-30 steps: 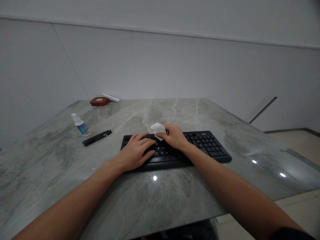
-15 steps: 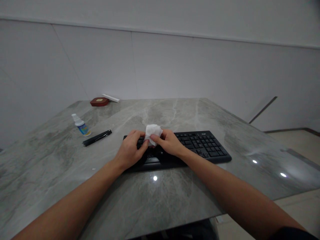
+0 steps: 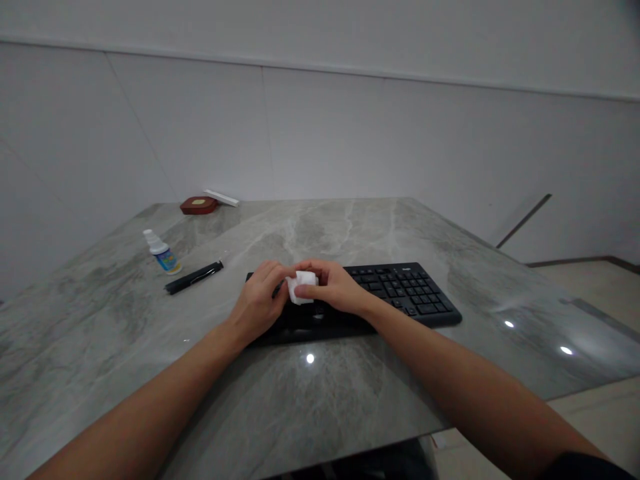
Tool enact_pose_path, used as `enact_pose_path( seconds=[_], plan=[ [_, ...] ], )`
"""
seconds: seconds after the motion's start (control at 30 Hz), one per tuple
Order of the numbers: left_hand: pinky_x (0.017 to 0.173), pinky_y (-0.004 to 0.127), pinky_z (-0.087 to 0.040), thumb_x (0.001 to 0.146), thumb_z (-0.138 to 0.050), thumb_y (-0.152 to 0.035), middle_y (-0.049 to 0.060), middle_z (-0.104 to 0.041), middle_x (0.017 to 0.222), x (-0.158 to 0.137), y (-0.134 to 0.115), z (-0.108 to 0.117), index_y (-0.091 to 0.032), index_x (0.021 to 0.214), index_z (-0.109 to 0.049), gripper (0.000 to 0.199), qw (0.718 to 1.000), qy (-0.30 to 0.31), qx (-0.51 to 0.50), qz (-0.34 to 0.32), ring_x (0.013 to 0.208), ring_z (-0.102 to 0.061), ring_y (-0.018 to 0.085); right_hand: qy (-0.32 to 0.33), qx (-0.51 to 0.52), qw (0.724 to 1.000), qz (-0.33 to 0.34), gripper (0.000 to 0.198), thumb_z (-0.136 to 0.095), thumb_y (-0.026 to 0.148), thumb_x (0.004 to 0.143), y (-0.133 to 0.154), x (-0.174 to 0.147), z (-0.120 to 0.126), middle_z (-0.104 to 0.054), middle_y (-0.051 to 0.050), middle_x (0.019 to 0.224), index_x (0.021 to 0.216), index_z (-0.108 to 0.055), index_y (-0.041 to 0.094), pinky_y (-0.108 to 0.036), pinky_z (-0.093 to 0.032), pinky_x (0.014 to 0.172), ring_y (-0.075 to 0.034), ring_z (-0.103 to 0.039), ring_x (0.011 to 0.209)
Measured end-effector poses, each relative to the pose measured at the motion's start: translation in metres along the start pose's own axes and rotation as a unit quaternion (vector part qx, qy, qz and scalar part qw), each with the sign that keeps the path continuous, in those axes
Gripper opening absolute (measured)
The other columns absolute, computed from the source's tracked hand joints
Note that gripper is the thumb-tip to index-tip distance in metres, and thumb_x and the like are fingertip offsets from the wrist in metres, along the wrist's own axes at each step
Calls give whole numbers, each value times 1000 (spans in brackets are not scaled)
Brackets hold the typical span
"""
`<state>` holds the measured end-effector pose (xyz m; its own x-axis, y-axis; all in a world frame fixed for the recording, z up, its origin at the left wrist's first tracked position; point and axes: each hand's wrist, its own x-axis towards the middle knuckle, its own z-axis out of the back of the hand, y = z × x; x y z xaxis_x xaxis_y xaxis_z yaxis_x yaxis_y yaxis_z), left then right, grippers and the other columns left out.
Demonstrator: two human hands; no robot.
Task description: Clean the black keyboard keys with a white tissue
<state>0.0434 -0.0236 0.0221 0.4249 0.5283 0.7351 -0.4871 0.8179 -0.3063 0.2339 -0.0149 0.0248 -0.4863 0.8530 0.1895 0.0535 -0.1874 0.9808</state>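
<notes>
At the far left of the grey marbled surface (image 3: 100,347), a white spray bottle with a blue label (image 3: 164,253) is seen, apparently stood upright. Just beside it a slim black item (image 3: 194,277) is laid at a slant (its exact kind cannot be told). Behind these, near the wall (image 3: 325,133), a reddish-brown box (image 3: 199,205) is placed, with a thin white strip (image 3: 221,198) set at its right.

Next comes the left hand (image 3: 260,300), by which the left part of the black keyboard (image 3: 400,290) is covered. Its fingers are curled, and its fingertips are brought to the edge of a folded white tissue (image 3: 303,288); whether the tissue is pinched there cannot be told. The tissue is held over the left half of the keyboard by the right hand (image 3: 325,285), clamped between thumb and fingers. To the right, the number keys (image 3: 423,293) are left uncovered.

Several mishaps can be judged possible. The tissue could be torn if it were pulled between both hands, or bits could be shed if it were snagged on key edges. Keys could be pressed by accident under the left hand's weight, and the keyboard could be slid across the smooth surface by an uneven push.
</notes>
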Motion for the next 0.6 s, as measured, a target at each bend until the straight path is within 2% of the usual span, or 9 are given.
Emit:
enact_pose_path(
  seconds=[0.13, 0.2, 0.33, 0.43, 0.5, 0.57, 0.6],
  plan=[
    [79, 35, -49, 88, -51, -17, 7, -64, 96, 1, -5, 4, -17, 110, -56, 23, 999, 26, -22, -1, 87, -60, 20, -32, -84, 995, 35, 32, -73, 33, 73, 0, -1, 4, -64, -1, 83, 99, -66, 17, -26, -45, 67, -13, -56, 73],
    [79, 36, -50, 88, -54, -21, 7, -65, 94, 2, -6, 4, -18, 109, -58, 22, 999, 34, -23, -16, 85, -60, 20, -38, -128, 990, 52, 28, -71, 33, 75, 0, -3, 4, -63, 0, 82, 98, -66, 18, -26, -44, 66, -13, -54, 72],
    [74, 33, -51, 92, -52, -21, 4, -65, 87, 2, -5, 1, -19, 101, -59, 12, 1000, -8, 4, 10, 81, -61, 18, -32, -160, 984, 76, 29, -65, 36, 81, 1, -4, 0, -61, 0, 84, 104, -61, 19, -25, -43, 65, -13, -53, 71],
    [78, 34, -53, 92, -53, -21, 5, -65, 91, 1, -3, 0, -20, 107, -56, 16, 1000, 5, 20, 23, 87, -63, 19, -50, -182, 979, 77, 29, -62, 40, 83, 4, -3, 1, -61, 0, 82, 103, -59, 19, -24, -43, 64, -13, -53, 71],
    [86, 38, -52, 92, -52, -19, 6, -66, 97, 1, -2, 0, -20, 117, -53, 25, 999, 44, 26, 14, 96, -62, 22, -89, -232, 965, 81, 25, -58, 40, 87, 7, -2, 9, -60, 0, 79, 100, -58, 19, -25, -42, 64, -13, -53, 69],
    [93, 42, -50, 92, -51, -19, 8, -66, 105, 0, -1, -1, -19, 122, -53, 29, 996, 89, 32, -2, 105, -59, 23, -131, -315, 935, 98, 21, -52, 37, 91, 10, -1, 20, -59, 0, 78, 99, -58, 18, -26, -40, 65, -14, -52, 69],
    [96, 44, -48, 92, -51, -19, 9, -65, 110, 0, 0, -2, -18, 120, -55, 28, 993, 110, 38, -13, 108, -57, 24, -128, -355, 920, 104, 18, -51, 34, 91, 10, -1, 26, -59, -1, 79, 98, -58, 18, -27, -40, 67, -15, -53, 71]
  ],
)
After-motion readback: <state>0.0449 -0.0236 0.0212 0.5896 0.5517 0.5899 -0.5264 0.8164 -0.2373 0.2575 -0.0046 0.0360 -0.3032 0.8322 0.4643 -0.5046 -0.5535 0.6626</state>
